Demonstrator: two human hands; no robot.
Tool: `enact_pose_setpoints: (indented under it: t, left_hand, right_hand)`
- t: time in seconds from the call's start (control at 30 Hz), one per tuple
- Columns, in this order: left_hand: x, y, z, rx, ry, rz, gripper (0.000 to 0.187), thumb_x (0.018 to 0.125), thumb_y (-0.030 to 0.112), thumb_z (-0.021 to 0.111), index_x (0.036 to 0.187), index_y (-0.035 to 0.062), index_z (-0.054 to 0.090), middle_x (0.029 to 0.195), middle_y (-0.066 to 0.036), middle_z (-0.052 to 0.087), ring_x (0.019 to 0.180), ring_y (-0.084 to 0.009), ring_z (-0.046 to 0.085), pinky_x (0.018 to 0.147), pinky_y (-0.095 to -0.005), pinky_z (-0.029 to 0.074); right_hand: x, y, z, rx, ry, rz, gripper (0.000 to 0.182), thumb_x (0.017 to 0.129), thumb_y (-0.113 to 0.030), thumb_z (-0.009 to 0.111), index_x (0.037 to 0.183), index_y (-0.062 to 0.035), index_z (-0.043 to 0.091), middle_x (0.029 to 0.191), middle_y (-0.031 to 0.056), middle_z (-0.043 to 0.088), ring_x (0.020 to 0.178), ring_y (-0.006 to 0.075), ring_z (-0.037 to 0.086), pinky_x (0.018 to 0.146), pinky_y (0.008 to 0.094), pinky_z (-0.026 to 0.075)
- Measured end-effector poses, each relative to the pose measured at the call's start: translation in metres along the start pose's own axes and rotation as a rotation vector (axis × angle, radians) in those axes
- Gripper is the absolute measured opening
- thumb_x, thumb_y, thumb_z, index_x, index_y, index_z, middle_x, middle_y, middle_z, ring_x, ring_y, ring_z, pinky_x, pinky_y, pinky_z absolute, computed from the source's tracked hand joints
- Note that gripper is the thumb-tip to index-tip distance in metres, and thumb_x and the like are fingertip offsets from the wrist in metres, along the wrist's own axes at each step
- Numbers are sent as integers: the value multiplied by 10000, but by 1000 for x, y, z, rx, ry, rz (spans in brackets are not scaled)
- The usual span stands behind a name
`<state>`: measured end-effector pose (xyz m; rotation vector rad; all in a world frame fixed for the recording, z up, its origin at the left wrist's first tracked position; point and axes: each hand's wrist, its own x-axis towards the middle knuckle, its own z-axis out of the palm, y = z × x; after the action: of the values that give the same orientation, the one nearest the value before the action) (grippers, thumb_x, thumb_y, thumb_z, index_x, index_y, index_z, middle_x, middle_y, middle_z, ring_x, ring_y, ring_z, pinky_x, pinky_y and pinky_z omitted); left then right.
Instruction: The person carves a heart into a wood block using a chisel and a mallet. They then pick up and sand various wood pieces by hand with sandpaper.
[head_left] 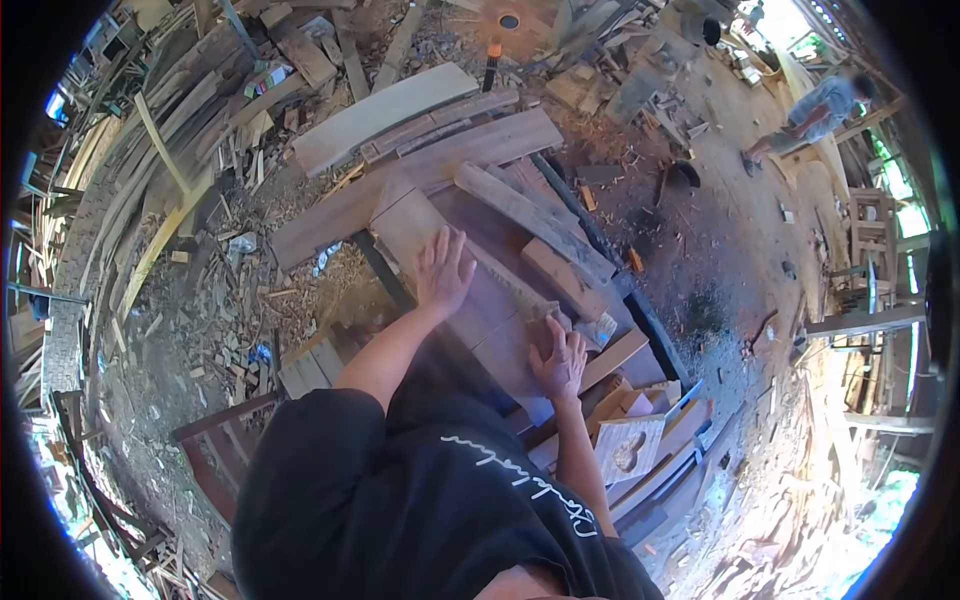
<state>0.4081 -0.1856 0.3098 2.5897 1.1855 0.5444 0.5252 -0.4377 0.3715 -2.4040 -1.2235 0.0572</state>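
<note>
My left hand [443, 275] lies flat on a wide brown wooden board [492, 318], its fingers stretched toward the far end. Pencil-like lines cross the board's face. At the board's near right edge rests my right hand [562, 362], thumb and fingers apart, beside a small brown wood piece [545, 318]. Just right of the board lie a short wooden block [563, 278] and a longer rough plank [535, 222]. Close to my right wrist is a pale wooden piece [630, 448] with a cut-out shape.
A long plank [430, 180] crosses behind the board, with a pale curved plank [385, 115] beyond it. Dark bench rails [655, 335] run along the right. Scrap wood and shavings litter the ground. A person [825, 110] stands at the far right. A reddish wooden frame [225, 440] stands left.
</note>
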Motion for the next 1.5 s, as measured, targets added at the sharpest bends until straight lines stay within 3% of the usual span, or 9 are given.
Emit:
enact_pose_setpoints:
  t: [0.37,0.57,0.63,0.87,0.93,0.97,1.0,1.07,1.5]
  left_hand:
    - [-8,-30,-20,106,-42,-367,736,972,543,446,1569,153,266,1639,-86,205,1509,-315,153,1134,-652,153]
    - [-10,-26,-22,-8,70,-561,901,883,582,602,1572,131,238,1620,-125,204,1469,-352,221,1115,-657,199]
    - [-10,-8,-35,-204,0,-907,931,825,487,729,1539,90,280,1572,-192,236,1414,-379,298,1085,-621,293]
    - [-64,-1,19,-570,116,-997,650,781,363,817,1220,14,488,1309,-224,514,1215,-360,507,998,-477,434]
    - [-68,7,16,-745,-14,-1057,553,791,324,821,1119,-4,520,1096,-176,635,967,-308,641,815,-458,537]
    - [-76,-10,65,-740,40,-1080,486,806,293,810,1090,1,545,984,-135,668,822,-265,679,647,-430,574]
    - [-75,-7,53,-745,46,-1082,486,806,293,810,1090,1,545,984,-135,668,822,-265,679,647,-430,574]
    - [-67,6,11,-1028,-30,-1106,559,804,327,782,1162,-44,565,1152,-249,645,1118,-386,619,959,-440,481]
    - [-20,62,-56,-916,113,-930,293,727,195,705,923,34,559,863,-152,673,847,-307,673,780,-413,507]
  right_hand:
    - [0,-4,1,34,10,100,671,762,-272,733,1390,-244,500,1068,178,532,975,388,533,861,500,437]
    - [1,-4,3,41,12,103,674,762,-260,736,1391,-243,495,1087,180,533,1009,400,536,865,507,438]
    - [1,-4,3,41,7,121,674,765,-261,735,1393,-240,490,1103,180,532,1027,404,534,869,511,439]
    - [2,-4,3,42,-12,128,676,774,-255,736,1397,-234,477,1141,190,531,1073,416,527,899,521,438]
    - [2,-2,4,34,-2,96,678,790,-250,728,1412,-199,463,1152,214,556,1050,420,534,940,520,435]
    - [2,-2,4,32,-2,89,678,790,-250,728,1412,-199,463,1152,214,556,1050,420,534,940,520,435]
    - [2,-1,4,38,-20,102,675,790,-249,729,1408,-192,464,1169,220,558,1058,423,539,950,517,434]
    - [4,3,5,43,-33,103,672,789,-248,729,1404,-184,465,1187,227,559,1065,426,543,959,513,434]
    - [39,42,-6,409,-370,73,676,805,-239,745,1400,-153,436,1313,228,567,1246,402,532,1044,464,434]
